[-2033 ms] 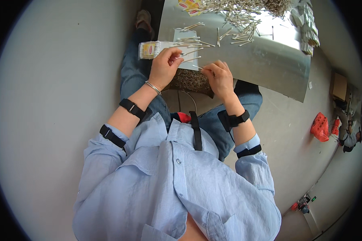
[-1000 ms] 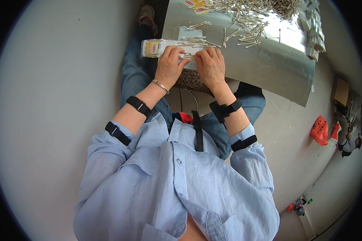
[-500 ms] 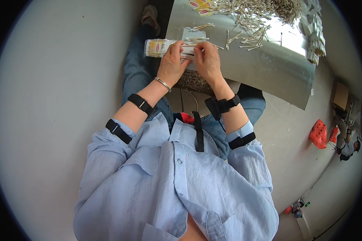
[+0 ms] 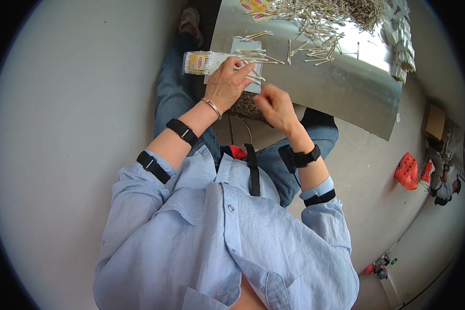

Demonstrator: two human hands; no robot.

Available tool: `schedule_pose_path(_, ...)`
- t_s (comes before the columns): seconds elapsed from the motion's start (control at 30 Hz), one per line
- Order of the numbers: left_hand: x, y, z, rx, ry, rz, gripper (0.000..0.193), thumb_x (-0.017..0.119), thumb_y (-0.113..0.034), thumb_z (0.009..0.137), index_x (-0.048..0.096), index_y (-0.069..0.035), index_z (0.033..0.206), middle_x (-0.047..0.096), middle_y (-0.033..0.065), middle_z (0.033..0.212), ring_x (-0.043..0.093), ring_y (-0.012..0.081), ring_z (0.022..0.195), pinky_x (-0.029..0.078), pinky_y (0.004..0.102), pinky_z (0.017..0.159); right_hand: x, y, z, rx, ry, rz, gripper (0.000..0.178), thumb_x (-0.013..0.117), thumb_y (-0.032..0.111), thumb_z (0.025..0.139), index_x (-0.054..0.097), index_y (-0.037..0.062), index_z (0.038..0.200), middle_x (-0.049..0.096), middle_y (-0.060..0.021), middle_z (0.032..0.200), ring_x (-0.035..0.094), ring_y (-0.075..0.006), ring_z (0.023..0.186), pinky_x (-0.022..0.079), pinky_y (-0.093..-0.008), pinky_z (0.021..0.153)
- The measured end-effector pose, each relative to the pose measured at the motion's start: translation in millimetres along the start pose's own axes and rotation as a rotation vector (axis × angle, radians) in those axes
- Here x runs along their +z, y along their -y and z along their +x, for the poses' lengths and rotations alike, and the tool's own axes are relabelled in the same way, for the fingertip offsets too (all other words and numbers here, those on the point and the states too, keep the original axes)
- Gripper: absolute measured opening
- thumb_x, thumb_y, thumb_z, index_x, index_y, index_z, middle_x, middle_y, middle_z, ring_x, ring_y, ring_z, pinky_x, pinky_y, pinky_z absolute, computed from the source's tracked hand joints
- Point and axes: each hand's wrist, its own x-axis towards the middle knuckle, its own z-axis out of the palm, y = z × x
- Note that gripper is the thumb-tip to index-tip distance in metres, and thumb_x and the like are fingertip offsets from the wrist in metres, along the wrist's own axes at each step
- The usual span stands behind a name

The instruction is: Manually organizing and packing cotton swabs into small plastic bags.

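Shiny metal tops the table (image 4: 346, 77) past both hands. Just left of the left hand (image 4: 230, 81) lies a clear pack (image 4: 196, 63), yellow on its label, with white tips in a row. That hand's fingers bend over a pale card (image 4: 252, 88); I cannot tell if they pinch anything. Loose swabs (image 4: 253, 55), thin with white ends, lie just past them. The right hand (image 4: 271, 106) curls, maybe holding nothing; I cannot tell. It looks like sorting swabs; a next move seems to need a soft pinch.
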Motion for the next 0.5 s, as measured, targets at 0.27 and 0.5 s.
schedule_pose_path(0.27, 5, 0, -1, 0.105, -0.011, 0.070, 0.028, 0.074, -0.019, 0.077, 0.065, -0.013, 0.103, 0.050, 0.0069, 0.094, 0.059, 0.0251, 0.082, 0.051, 0.0357, 0.070, -5, 5, -14, -0.107, 0.039, -0.323, 0.015, 0.059, 0.013, 0.077, 0.064, 0.0059, 0.065, 0.060, -0.0115, 0.071, 0.063, -0.0334, 0.078, 0.050, -0.0436, 0.070)
schedule_pose_path(0.5, 8, 3, -4, 0.105, -0.048, 0.057, 0.022, 0.074, -0.017, 0.077, 0.063, -0.009, 0.094, 0.049, 0.0075, 0.090, 0.057, 0.0250, 0.080, 0.050, 0.0355, 0.069, -12, 24, 21, 0.064, 0.213, -0.409, 0.006, 0.063, 0.010, 0.076, 0.066, 0.0062, 0.074, 0.061, -0.0149, 0.065, 0.061, -0.0355, 0.067, 0.048, -0.0427, 0.062)
